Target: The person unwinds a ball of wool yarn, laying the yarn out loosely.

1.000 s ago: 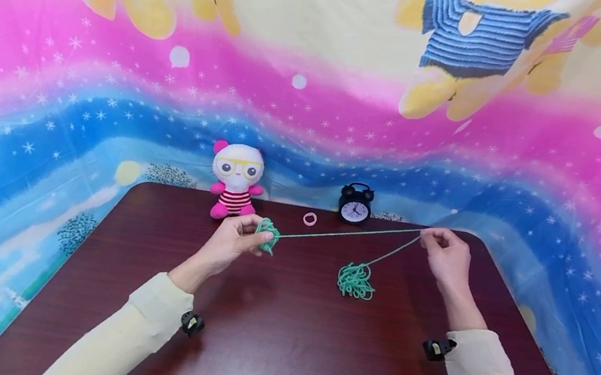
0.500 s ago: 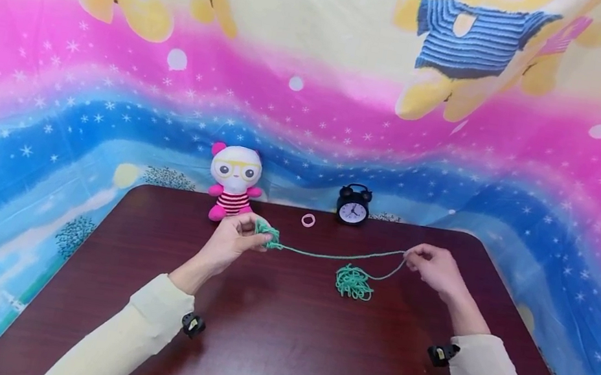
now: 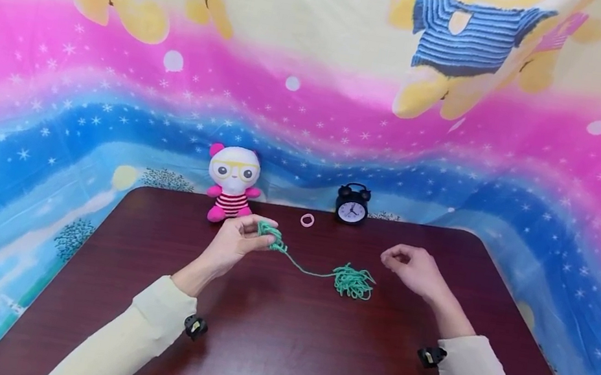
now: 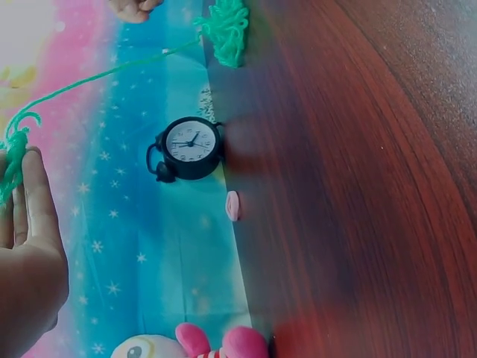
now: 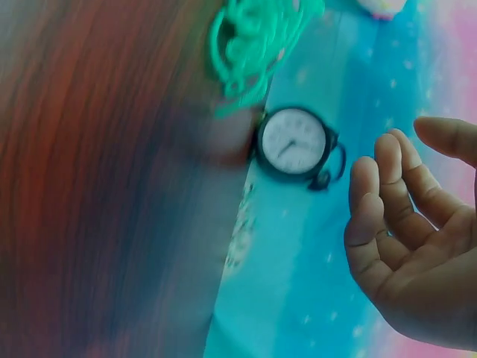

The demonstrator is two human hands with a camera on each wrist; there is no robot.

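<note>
Between thumb and fingers, my left hand (image 3: 233, 240) pinches a small bundle of green yarn (image 3: 272, 236) above the back left of the table. From it a single strand (image 3: 306, 272) sags across to a loose pile of the same yarn (image 3: 354, 282) lying mid-table. My right hand (image 3: 412, 267) is just right of that pile, apart from it and holding nothing. In the right wrist view its fingers (image 5: 410, 194) are loosely bent, with the thumb away from them. The left wrist view shows the bundle (image 4: 13, 164) at my left fingertips.
A pink and white panda plush (image 3: 233, 183) sits at the back left of the table (image 3: 274, 354). A black alarm clock (image 3: 353, 204) stands at the back edge, with a pink ring-shaped band (image 3: 307, 220) to its left. A patterned cloth (image 3: 311, 117) hangs behind.
My right hand has let go of the strand and come down and left toward the yarn pile. The strand, taut before, now hangs slack. My left hand keeps its bundle almost in place.
</note>
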